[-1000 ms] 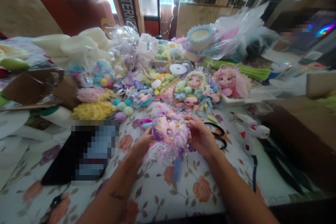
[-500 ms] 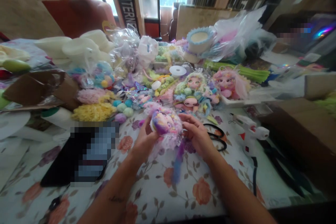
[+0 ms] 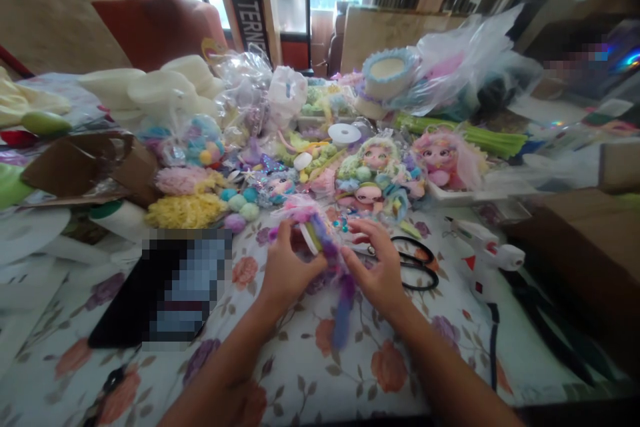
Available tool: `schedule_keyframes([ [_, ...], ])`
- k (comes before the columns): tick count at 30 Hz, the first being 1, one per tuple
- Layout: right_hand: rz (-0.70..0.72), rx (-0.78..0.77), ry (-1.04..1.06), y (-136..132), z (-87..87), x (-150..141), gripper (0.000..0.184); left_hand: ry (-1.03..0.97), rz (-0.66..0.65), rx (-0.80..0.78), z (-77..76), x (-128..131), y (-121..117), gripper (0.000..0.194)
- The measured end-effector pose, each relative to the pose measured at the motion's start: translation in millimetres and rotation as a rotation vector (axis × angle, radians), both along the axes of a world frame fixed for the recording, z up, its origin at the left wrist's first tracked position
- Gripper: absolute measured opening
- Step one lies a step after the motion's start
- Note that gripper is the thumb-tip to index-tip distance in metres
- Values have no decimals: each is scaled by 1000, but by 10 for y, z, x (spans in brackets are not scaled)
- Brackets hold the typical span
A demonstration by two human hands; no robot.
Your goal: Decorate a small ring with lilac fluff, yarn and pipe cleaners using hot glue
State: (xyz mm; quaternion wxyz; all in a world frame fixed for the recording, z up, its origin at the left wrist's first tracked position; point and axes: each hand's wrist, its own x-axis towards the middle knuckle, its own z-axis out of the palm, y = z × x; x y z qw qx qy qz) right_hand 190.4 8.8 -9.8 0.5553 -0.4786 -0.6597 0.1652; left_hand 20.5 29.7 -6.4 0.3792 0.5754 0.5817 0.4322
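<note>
In the middle of the table, my left hand (image 3: 290,267) grips a purple-and-pink doll head (image 3: 320,233) between thumb and fingers. It is turned on edge, so a pale flat back rim shows and its painted face is hidden. A purple-blue fluffy strand (image 3: 343,313) hangs below it. At its right side is my right hand (image 3: 377,267), fingers curved and apart, with the thumb against the purple hair. Small teal beads show near those fingertips. Black-handled scissors (image 3: 417,273) lie just right of this hand, their blades partly hidden.
A white glue gun (image 3: 487,253) lies at right, beside a cardboard box (image 3: 575,260). A dark tablet-like device (image 3: 125,300) rests at left. Behind are yellow trim (image 3: 185,212), pompoms (image 3: 243,203), a green-haired doll (image 3: 375,157), a pink-haired doll (image 3: 440,153) and plastic bags (image 3: 465,60).
The doll head has turned from showing its face to standing edge-on. My left hand has shifted its grip around the rim. My right hand's fingers have spread.
</note>
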Motion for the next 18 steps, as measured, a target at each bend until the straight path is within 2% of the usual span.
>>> schedule_keyframes([
  [3, -7, 224, -248, -74, 49, -34, 38, -23, -23, -10, -13, 9, -2, 61],
  [5, 23, 298, -381, -107, 65, -45, 42, -34, -37, -21, -10, 15, -9, 61],
  [11, 5, 287, -671, -94, 12, -60, 49, 42, -38, -9, 22, 38, -35, 56],
  [18, 10, 291, -779, -80, -22, -119, 59, 87, 12, -12, 34, 56, -56, 50],
])
